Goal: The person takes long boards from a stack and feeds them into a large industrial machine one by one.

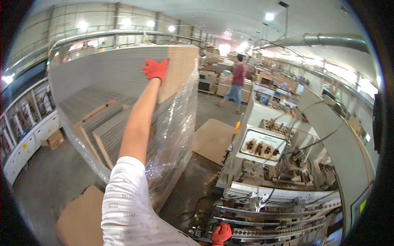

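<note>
My left hand (155,69), in a red glove, reaches far out with its fingers apart. It is at the upper part of a tall stack of grey-edged panels (123,61), beside a light wood-coloured face (180,67). Clear plastic wrap (174,135) hangs around the stack's near side. Low down, my right hand (221,233), also gloved in red, is curled closed beside the metal rails (271,223) of a machine. What its fingers hold, if anything, is hidden.
A machine (262,164) with dusty tooling stands on the right; a coiled black cable with an orange handle (237,128) hangs at its side. Brown sheets (213,139) lie on the floor. A person (236,84) is in the aisle beyond. White cabinets (33,143) line the left.
</note>
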### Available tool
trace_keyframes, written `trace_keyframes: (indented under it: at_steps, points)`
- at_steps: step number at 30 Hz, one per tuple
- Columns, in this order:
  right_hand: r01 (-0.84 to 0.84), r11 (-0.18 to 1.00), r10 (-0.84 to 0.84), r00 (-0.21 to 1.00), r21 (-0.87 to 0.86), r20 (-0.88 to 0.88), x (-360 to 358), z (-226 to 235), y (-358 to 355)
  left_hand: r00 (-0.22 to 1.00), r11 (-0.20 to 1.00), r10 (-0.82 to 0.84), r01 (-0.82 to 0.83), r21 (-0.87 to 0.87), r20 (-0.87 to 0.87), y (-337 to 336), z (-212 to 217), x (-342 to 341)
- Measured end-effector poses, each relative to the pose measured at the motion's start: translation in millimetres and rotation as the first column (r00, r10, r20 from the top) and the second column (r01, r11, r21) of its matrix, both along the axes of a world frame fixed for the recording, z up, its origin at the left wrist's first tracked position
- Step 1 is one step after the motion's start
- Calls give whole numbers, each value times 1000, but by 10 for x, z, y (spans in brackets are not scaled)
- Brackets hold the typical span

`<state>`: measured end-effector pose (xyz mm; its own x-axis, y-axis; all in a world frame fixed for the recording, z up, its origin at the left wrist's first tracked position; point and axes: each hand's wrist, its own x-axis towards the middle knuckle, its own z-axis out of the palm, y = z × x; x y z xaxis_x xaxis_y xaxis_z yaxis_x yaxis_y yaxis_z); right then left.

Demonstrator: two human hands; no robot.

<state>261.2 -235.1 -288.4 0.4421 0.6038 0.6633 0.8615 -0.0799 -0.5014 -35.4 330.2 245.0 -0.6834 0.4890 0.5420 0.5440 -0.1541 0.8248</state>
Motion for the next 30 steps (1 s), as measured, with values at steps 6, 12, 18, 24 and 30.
trace_keyframes:
  at_steps: [6, 12, 18, 24, 30]
  points:
    - [36, 999, -36, 999, 10, 21, -14, 43, -10, 993, 977, -23, -2, 215, 116, 133, -73, -61]
    - [29, 999, -31, 998, -24, -51, 7, 27, -19, 421, 597, -765, 180, 782, 487, 518, -64, -449]
    - [7, 1000, -7, 1000, 16, -20, 40, 13, -29, 770, 810, -259, 501, 303, -583, 238, -330, -1109]
    - [12, 1000, -7, 968, 20, -251, -56, 207, 46, 390, 319, -921, 726, 610, 17, -1958, -1109, -239]
    - [-273, 898, 439, 609, 345, -661, -407, 1193, 207, 87, 215, -973, 679, 701, 215, -3600, -1575, 729]
